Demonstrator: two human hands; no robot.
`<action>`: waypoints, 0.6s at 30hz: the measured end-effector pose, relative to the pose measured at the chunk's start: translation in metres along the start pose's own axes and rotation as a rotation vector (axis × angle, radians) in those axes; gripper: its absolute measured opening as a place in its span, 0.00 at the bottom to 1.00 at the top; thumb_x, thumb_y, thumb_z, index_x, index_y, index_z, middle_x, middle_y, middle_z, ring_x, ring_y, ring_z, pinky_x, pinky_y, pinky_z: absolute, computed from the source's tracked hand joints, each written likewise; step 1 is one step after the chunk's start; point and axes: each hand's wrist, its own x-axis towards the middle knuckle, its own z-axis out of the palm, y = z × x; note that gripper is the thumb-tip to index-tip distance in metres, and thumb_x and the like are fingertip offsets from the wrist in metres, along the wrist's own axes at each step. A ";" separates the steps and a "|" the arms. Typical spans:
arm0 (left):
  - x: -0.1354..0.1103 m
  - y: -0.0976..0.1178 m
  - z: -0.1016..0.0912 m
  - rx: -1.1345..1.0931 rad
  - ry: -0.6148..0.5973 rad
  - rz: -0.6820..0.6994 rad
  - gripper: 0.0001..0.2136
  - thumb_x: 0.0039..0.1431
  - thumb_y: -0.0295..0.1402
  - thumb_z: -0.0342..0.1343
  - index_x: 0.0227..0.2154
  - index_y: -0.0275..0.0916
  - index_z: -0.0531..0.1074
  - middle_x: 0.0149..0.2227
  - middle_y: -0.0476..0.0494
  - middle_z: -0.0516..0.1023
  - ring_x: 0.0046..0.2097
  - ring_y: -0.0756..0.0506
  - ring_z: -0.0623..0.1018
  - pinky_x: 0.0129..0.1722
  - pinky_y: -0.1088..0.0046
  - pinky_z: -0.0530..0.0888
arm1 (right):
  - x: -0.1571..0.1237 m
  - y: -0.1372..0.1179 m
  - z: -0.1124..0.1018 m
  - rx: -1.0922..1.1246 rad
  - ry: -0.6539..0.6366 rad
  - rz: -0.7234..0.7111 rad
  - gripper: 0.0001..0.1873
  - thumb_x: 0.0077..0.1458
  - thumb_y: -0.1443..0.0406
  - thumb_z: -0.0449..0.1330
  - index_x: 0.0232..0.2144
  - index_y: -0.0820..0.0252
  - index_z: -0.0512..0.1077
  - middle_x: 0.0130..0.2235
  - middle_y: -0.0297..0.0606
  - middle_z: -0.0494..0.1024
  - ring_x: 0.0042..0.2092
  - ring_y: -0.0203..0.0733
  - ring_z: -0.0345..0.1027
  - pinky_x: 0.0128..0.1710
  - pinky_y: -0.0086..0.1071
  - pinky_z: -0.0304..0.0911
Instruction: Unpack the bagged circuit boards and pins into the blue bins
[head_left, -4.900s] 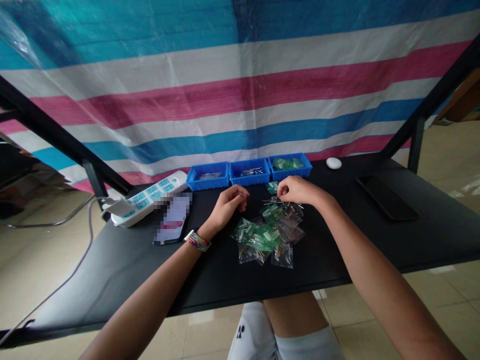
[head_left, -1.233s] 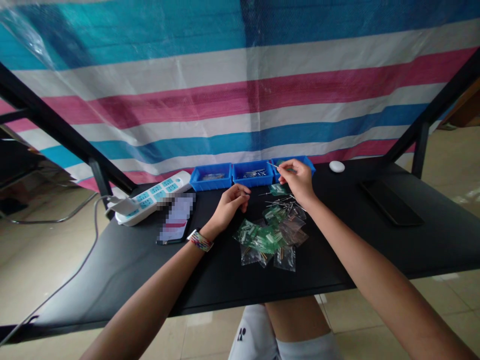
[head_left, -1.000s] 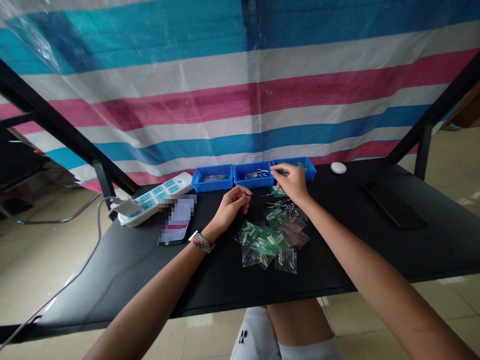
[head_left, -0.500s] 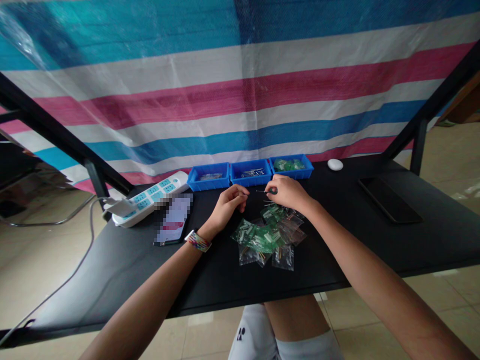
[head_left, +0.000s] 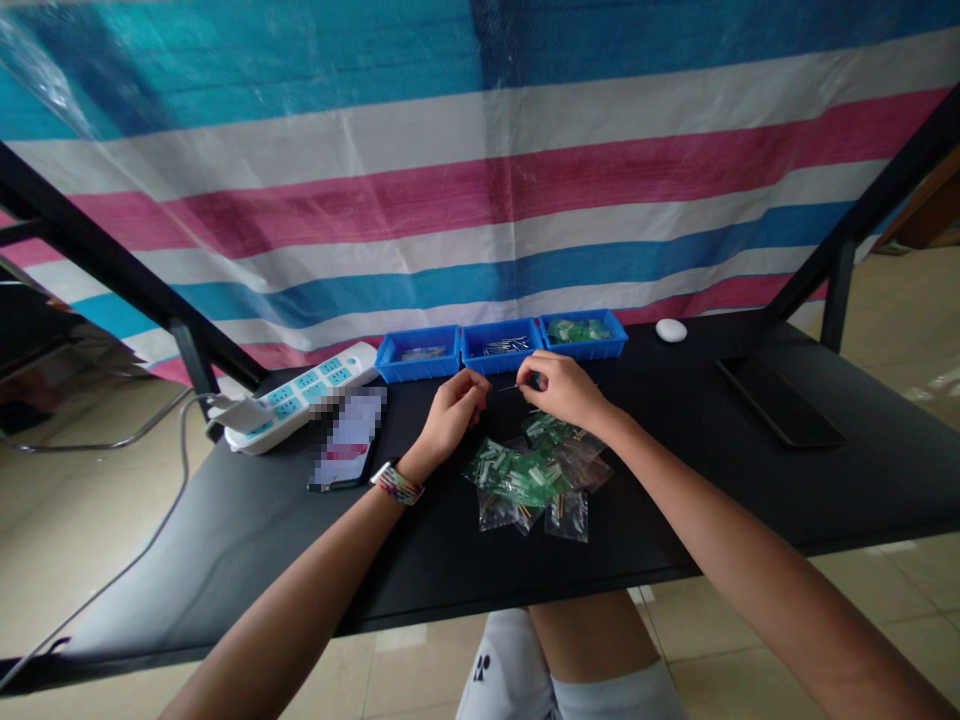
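Observation:
My right hand [head_left: 564, 387] is closed in a pinch on a thin metal rod with a dark end [head_left: 508, 388], its bare tip pointing left. Just left of that tip, my left hand [head_left: 454, 402] has its fingers curled together; whatever they may hold is too small to make out. Below both hands lies a pile of small plastic bags [head_left: 525, 474], green and clear, with pale and brass-coloured pieces inside. A few thin metal pins partly show under my right hand. Behind the hands, the middle blue bin [head_left: 487, 364] holds loose metal pins.
The left blue bin [head_left: 397, 372] holds clear bags, and the right blue bin [head_left: 600, 348] green ones. A power strip [head_left: 300, 395] and a lit phone [head_left: 349, 440] lie at left. A dark phone [head_left: 780, 400] and a white rounded case [head_left: 671, 330] are at right.
My right hand has moved slightly left with the rod, bringing its tip closer to my left hand. My left hand has shifted a little left, its fingers curled more tightly.

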 end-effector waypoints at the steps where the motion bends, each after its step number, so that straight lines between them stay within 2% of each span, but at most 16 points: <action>1: 0.000 0.000 0.000 0.024 0.015 -0.006 0.09 0.61 0.40 0.56 0.33 0.38 0.70 0.23 0.54 0.68 0.20 0.54 0.65 0.20 0.78 0.60 | 0.000 -0.001 0.001 0.050 0.008 -0.022 0.05 0.54 0.73 0.63 0.31 0.59 0.74 0.35 0.33 0.75 0.28 0.33 0.63 0.33 0.30 0.57; 5: -0.002 0.001 -0.001 0.096 -0.013 -0.026 0.15 0.65 0.44 0.52 0.30 0.37 0.71 0.22 0.51 0.68 0.21 0.53 0.66 0.20 0.77 0.61 | -0.002 -0.008 0.004 0.170 0.043 -0.086 0.06 0.55 0.74 0.63 0.30 0.59 0.73 0.35 0.33 0.74 0.28 0.33 0.63 0.32 0.29 0.58; 8: -0.002 0.001 -0.002 0.102 -0.047 -0.035 0.19 0.66 0.47 0.51 0.26 0.37 0.71 0.20 0.50 0.67 0.21 0.52 0.66 0.21 0.76 0.60 | -0.003 -0.012 0.004 0.177 0.038 -0.086 0.05 0.57 0.73 0.62 0.31 0.59 0.74 0.35 0.34 0.74 0.28 0.33 0.63 0.32 0.29 0.58; 18: -0.001 0.002 0.000 -0.011 -0.089 0.012 0.19 0.61 0.49 0.62 0.26 0.38 0.69 0.20 0.52 0.68 0.22 0.52 0.67 0.23 0.76 0.62 | -0.004 -0.015 0.005 0.162 0.030 -0.036 0.04 0.59 0.69 0.60 0.32 0.58 0.74 0.37 0.36 0.75 0.29 0.34 0.65 0.35 0.30 0.62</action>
